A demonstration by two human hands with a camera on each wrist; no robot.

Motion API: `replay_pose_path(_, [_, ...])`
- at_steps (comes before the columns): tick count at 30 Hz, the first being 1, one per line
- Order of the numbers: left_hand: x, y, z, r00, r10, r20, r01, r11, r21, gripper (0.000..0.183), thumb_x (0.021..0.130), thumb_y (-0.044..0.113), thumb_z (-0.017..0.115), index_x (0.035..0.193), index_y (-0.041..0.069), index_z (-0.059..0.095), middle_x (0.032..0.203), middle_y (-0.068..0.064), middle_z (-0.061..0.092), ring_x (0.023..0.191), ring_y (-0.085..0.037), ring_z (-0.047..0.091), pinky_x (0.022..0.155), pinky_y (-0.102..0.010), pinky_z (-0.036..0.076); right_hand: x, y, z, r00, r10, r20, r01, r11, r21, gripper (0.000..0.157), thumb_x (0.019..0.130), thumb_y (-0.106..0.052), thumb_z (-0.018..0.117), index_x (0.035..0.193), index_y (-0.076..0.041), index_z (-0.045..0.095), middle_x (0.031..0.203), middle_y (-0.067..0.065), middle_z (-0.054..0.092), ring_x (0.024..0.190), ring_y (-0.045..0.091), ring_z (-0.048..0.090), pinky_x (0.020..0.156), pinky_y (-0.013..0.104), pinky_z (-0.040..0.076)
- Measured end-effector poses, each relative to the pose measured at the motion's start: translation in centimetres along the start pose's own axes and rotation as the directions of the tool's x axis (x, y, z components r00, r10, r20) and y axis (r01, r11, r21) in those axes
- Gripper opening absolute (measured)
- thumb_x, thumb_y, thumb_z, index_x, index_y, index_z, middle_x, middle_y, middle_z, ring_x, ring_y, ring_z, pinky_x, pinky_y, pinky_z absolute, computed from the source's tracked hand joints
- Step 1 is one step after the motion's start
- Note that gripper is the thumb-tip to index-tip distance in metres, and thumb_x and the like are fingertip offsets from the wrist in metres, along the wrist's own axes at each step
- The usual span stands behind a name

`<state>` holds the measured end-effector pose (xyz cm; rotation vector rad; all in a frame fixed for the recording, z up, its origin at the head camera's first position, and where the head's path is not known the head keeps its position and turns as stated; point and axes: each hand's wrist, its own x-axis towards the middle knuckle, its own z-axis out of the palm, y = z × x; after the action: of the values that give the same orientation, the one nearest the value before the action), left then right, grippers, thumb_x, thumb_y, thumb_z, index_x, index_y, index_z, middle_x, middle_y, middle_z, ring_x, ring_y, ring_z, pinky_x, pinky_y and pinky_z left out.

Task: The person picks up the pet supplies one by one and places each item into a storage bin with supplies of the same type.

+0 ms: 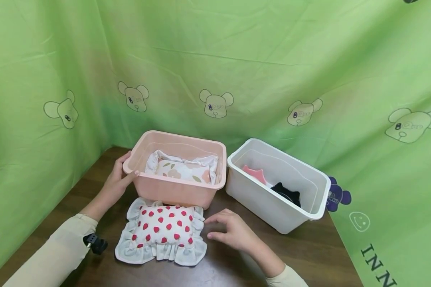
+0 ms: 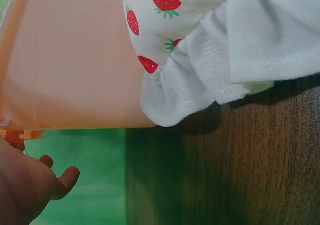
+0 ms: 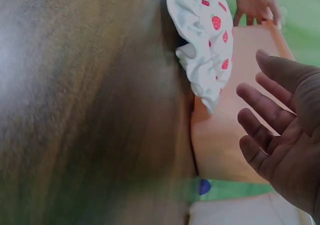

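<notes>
A pink plastic bin stands at the back left, holding a small floral cushion with a white ruffle. My left hand grips the bin's left front corner, thumb by the front rim and fingers at the side. In front of the bin lies a small cushion with red strawberries and a white ruffled edge; the left wrist view shows its ruffle close to the bin wall. My right hand is beside this cushion's right edge, fingers loosely spread, with nothing in them in the right wrist view.
To the right stands a white plastic bin holding a pink item and a black item, both with pointed edges. A green curtain with bear prints encloses the back and sides of the brown wooden table.
</notes>
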<state>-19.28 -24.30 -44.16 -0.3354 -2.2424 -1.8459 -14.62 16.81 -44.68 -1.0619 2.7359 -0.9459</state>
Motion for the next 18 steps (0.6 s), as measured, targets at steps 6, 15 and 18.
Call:
replay_pose_path(6, [-0.2,-0.1,-0.1,1.0,-0.004,-0.003,0.004,1.0,0.016,0.077,0.103,0.011,0.059,0.161,0.003,0.01,0.168,-0.02,0.015,0.151,-0.043,0.024,0.1,-0.002,0.032,0.1,-0.3,1.2,0.999,-0.017,0.033,0.017,1.0,0.018,0.034,0.085,-0.025,0.085,0.117,-0.02,0.076,0.11,-0.007,0.073,0.105,0.011,0.062,0.093,0.031,0.053])
replay_pose_path(15, [0.3,-0.1,-0.2,1.0,-0.001,-0.001,0.001,1.0,0.029,0.079,0.102,0.013,0.061,0.162,0.005,0.01,0.168,-0.019,0.016,0.151,-0.041,0.025,0.099,-0.001,0.031,1.4,-0.3,2.2,0.991,-0.057,0.123,0.063,0.997,-0.042,0.038,0.084,-0.027,0.086,0.12,-0.019,0.076,0.11,-0.007,0.075,0.104,0.015,0.061,0.092,0.026,0.05])
replay_pose_path(18, [0.3,-0.2,-0.1,1.0,-0.007,0.001,0.007,1.0,0.024,0.079,0.102,0.013,0.06,0.162,0.005,0.009,0.169,-0.019,0.016,0.151,-0.041,0.025,0.099,-0.001,0.032,1.7,-0.5,2.7,0.989,-0.064,0.133,0.076,0.994,-0.083,0.04,0.083,-0.029,0.087,0.121,-0.022,0.076,0.113,-0.011,0.075,0.102,0.01,0.059,0.09,0.024,0.049])
